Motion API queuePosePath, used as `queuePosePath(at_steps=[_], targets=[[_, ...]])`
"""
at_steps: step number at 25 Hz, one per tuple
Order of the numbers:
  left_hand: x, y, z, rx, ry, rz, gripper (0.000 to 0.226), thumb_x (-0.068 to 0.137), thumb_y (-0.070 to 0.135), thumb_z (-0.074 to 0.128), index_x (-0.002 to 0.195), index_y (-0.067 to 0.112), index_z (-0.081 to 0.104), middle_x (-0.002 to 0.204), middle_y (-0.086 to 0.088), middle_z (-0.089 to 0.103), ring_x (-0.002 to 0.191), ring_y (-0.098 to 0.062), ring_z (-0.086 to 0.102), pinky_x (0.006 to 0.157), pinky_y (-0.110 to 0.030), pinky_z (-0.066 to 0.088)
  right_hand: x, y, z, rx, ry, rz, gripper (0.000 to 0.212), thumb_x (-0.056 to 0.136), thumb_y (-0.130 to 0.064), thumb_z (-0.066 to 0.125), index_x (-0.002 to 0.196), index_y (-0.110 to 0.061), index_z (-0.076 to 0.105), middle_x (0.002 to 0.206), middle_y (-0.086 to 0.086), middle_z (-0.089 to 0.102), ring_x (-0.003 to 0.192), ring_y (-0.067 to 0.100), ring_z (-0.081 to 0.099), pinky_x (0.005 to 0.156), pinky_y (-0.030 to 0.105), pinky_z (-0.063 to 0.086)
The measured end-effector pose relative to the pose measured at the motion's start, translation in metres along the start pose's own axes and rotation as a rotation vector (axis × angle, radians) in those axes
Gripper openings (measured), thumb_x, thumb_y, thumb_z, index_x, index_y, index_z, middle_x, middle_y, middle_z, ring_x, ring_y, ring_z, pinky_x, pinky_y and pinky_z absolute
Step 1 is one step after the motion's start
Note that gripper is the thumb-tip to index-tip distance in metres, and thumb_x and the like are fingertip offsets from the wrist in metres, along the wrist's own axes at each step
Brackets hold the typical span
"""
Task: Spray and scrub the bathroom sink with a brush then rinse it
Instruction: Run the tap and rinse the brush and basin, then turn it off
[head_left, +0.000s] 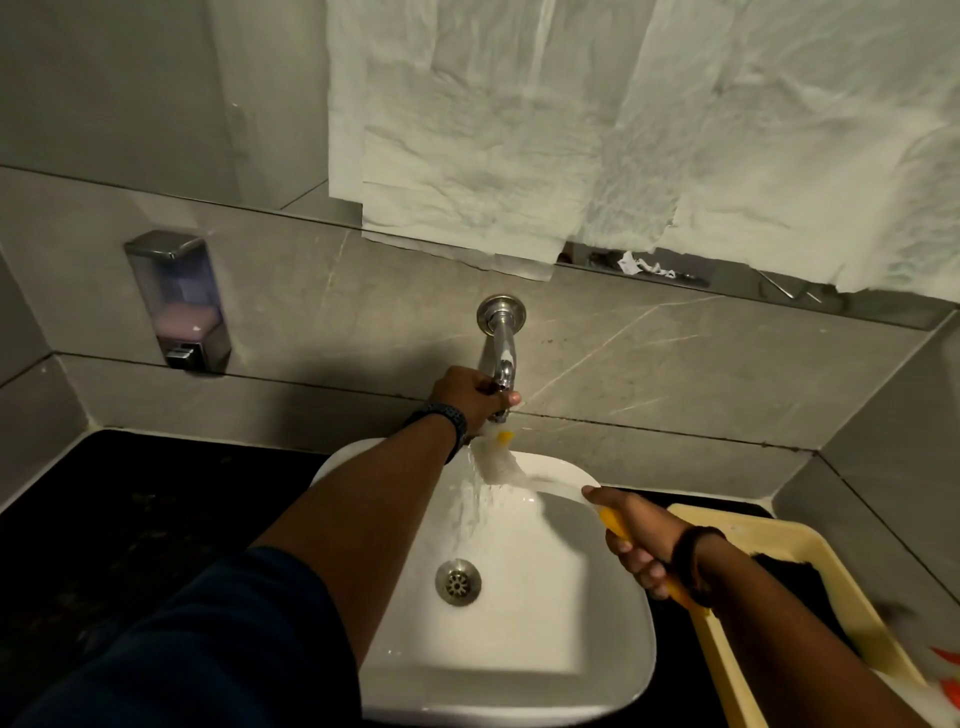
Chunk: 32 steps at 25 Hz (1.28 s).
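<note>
White ceramic basin is taking running water from one chrome wall tap above it, so rinsing seems underway. Left hand is curling around the tap; right hand is gripping one yellow-handled brush beneath it. One cream tray is sitting right of the basin.

A bathroom: white sink, wall tap, soap dispenser, grey tiles
</note>
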<state>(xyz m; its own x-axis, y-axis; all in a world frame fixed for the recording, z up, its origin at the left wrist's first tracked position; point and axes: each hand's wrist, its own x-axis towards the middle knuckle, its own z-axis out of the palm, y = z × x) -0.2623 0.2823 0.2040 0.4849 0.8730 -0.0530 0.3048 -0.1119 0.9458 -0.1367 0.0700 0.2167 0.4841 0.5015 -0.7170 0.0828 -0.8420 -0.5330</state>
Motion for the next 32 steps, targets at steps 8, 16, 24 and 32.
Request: queuePosePath(at_steps=[8,16,24,32], targets=[[-0.002,-0.001,0.000,-0.012,0.012,-0.003,0.022,0.071,0.033,0.079,0.087,0.019,0.072,0.072,0.004,0.070,0.071,-0.013,0.065,0.078,-0.036,0.056,0.006,0.008,0.013,-0.973,0.825,-0.618,0.074,0.076,-0.082,0.016,0.067,-0.022,0.060,0.067,0.002,0.066,0.056,0.023,0.052,0.053,0.031,0.038],[-0.002,-0.003,0.000,-0.022,0.027,0.009,0.025,0.068,0.036,0.081,0.085,0.021,0.072,0.066,0.011,0.068,0.062,-0.002,0.061,0.058,-0.022,0.049,0.012,0.000,0.024,-0.175,0.398,-0.403,0.050,0.077,-0.071,0.048,0.057,-0.026,0.044,0.050,-0.004,0.050,0.043,0.016,0.045,0.048,0.024,0.035],[-0.004,0.006,0.014,0.454,0.281,0.064,0.059,0.059,0.060,0.077,0.097,0.019,0.060,0.090,-0.004,0.069,0.080,-0.023,0.062,0.070,-0.036,0.051,0.018,0.015,0.017,-0.086,0.402,-0.356,0.056,0.078,-0.069,0.052,0.061,-0.015,0.049,0.055,0.002,0.056,0.041,0.018,0.049,0.046,0.025,0.037],[0.001,-0.005,0.008,1.012,0.170,0.717,0.076,0.090,0.038,0.054,0.146,0.009,0.010,0.157,-0.012,0.015,0.144,-0.027,0.010,0.116,-0.038,0.009,0.002,0.030,0.013,-0.912,0.878,-0.586,0.072,0.076,-0.081,0.019,0.073,-0.023,0.061,0.079,0.004,0.070,0.073,0.027,0.066,0.057,0.032,0.036]])
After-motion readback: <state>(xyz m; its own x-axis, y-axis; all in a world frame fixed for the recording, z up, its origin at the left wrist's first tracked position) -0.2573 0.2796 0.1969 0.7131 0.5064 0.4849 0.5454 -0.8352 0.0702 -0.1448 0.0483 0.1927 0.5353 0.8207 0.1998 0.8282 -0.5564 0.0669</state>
